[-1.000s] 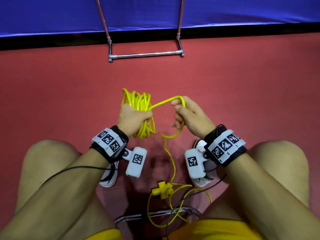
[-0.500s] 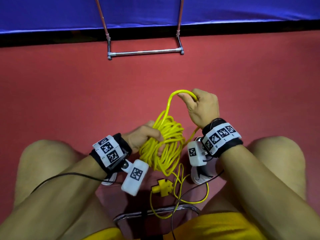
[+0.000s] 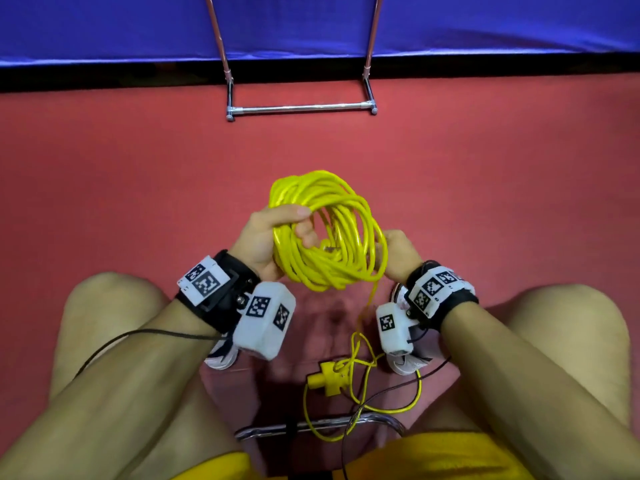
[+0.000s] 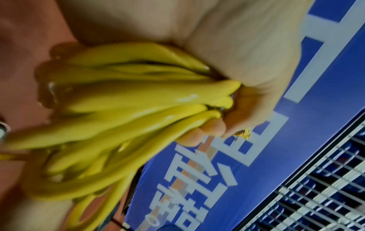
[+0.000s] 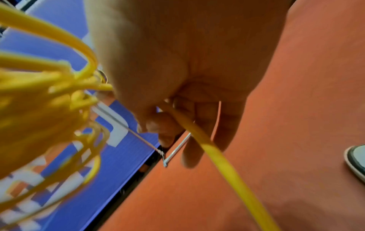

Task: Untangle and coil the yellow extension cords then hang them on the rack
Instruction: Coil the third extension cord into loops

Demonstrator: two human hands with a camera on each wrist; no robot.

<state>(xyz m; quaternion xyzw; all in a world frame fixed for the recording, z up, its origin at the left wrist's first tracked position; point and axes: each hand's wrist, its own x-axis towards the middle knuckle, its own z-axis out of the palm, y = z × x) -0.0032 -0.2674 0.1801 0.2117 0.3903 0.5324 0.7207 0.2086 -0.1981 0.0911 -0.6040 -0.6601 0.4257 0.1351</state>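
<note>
Coiling step: left hand (image 3: 266,237) clamped around the yellow coil (image 3: 325,233), right hand (image 3: 398,254) pinching the loose cord (image 5: 215,153); next, wrap the floor slack near the plug (image 3: 329,377).

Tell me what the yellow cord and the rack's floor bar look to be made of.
Yellow cord: looks like glossy plastic or rubber sheathing; highlights glint along its flexible loops. Floor bar: looks like polished, probably chromed metal tube, bright and mirror-like against the red floor.
</note>
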